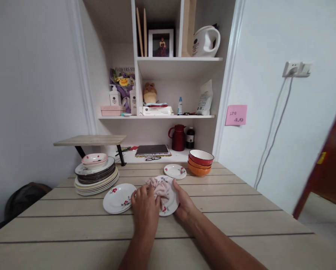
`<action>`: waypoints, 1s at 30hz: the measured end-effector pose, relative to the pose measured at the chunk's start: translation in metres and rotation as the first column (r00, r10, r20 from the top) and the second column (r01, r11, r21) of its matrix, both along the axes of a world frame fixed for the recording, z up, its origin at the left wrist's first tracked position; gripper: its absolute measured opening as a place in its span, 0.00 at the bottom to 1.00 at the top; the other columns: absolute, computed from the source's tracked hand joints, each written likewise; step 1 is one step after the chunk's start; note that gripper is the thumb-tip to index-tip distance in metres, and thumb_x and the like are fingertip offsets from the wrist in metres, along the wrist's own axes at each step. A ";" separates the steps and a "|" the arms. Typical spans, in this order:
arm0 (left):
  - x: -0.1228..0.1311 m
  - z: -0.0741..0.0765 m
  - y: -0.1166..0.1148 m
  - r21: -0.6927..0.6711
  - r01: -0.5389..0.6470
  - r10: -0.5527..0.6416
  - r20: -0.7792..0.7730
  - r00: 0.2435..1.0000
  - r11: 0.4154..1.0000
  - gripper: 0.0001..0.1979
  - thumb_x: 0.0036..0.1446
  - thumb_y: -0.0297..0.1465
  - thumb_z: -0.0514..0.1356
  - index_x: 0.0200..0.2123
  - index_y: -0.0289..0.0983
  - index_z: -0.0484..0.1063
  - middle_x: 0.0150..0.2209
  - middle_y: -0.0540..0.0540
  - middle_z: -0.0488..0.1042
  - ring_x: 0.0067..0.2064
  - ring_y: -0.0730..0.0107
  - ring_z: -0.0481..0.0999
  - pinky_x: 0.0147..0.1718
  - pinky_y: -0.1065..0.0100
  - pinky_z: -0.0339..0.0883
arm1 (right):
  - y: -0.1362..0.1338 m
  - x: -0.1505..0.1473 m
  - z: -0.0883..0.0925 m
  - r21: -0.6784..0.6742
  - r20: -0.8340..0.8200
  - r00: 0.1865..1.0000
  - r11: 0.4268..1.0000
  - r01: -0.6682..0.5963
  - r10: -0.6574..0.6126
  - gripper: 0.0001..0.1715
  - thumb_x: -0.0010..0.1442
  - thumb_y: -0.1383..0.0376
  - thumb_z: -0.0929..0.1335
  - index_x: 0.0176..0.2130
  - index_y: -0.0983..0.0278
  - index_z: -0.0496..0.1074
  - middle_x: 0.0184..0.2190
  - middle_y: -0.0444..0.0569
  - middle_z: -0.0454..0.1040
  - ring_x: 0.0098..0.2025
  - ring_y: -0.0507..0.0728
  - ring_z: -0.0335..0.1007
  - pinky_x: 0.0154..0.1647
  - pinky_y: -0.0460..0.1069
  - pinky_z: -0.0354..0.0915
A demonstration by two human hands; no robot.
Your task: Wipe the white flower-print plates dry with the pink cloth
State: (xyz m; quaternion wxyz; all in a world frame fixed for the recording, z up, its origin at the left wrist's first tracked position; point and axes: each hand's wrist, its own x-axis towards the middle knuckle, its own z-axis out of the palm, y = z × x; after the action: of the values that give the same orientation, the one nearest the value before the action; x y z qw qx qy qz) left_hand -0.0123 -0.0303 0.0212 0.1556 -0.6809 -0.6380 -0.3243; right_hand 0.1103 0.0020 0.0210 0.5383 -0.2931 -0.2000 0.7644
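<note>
A small white plate with red flowers (170, 204) lies on the wooden table (241, 221) in front of me. My left hand (145, 206) is closed on a pink cloth (159, 187) and presses it onto the plate. My right hand (184, 204) grips the plate's right rim, fingers curled round it. To the left, touching distance away, lie two more flowered plates stacked (117, 198). Another small flowered plate (175, 171) rests farther back.
A tall stack of plates topped by a pink bowl (96, 174) stands at the left. Red and orange bowls (200, 162) are stacked at the back right. Behind the table are shelves with a red jug (178, 137), bottles and a kettle. A door edge shows at the right.
</note>
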 end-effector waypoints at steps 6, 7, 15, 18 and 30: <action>0.018 -0.001 -0.009 -0.073 0.242 -0.244 -0.021 0.970 0.967 0.11 0.56 0.26 0.59 0.42 0.40 0.75 0.46 0.45 0.73 0.50 0.58 0.69 0.53 0.54 0.59 | 0.000 0.010 0.005 -0.042 -0.015 0.998 0.997 -0.068 0.068 0.29 0.66 0.49 0.59 0.42 0.71 0.73 0.33 0.56 0.80 0.36 0.58 0.78 0.41 0.52 0.71; 0.020 0.000 -0.010 -0.065 0.270 -0.272 -0.010 0.962 0.961 0.12 0.56 0.26 0.59 0.43 0.41 0.74 0.47 0.46 0.73 0.50 0.59 0.68 0.55 0.53 0.58 | -0.001 0.008 0.004 -0.053 -0.003 0.996 0.994 -0.091 0.091 0.29 0.66 0.49 0.59 0.40 0.71 0.73 0.32 0.56 0.80 0.35 0.58 0.78 0.40 0.52 0.71; -0.001 0.002 -0.004 0.010 -0.042 0.042 0.052 0.998 0.999 0.15 0.57 0.31 0.59 0.48 0.45 0.73 0.49 0.44 0.72 0.50 0.55 0.69 0.55 0.46 0.54 | 0.000 -0.007 -0.008 0.058 0.029 0.999 0.997 -0.040 0.039 0.23 0.65 0.53 0.62 0.43 0.69 0.73 0.32 0.53 0.81 0.32 0.57 0.78 0.40 0.52 0.71; 0.001 0.001 -0.005 -0.019 -0.038 0.038 0.040 0.998 0.999 0.14 0.57 0.31 0.59 0.47 0.41 0.74 0.49 0.42 0.72 0.50 0.54 0.68 0.54 0.49 0.57 | 0.003 0.001 -0.005 0.016 0.016 1.000 1.000 0.025 -0.025 0.23 0.66 0.53 0.61 0.45 0.69 0.72 0.33 0.54 0.81 0.33 0.58 0.78 0.42 0.54 0.71; 0.002 -0.007 0.003 -0.025 0.089 -0.087 0.075 0.993 0.996 0.19 0.56 0.28 0.59 0.51 0.45 0.71 0.54 0.42 0.68 0.54 0.53 0.66 0.52 0.51 0.61 | 0.000 -0.009 -0.006 0.017 0.030 0.998 0.998 -0.053 0.053 0.21 0.65 0.54 0.63 0.41 0.70 0.73 0.31 0.52 0.80 0.29 0.55 0.77 0.37 0.50 0.71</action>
State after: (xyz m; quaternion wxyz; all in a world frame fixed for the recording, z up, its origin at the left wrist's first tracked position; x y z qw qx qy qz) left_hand -0.0107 -0.0275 0.0140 0.1079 -0.6980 -0.6171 -0.3470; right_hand 0.1017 0.0019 0.0149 0.5174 -0.2941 -0.2222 0.7722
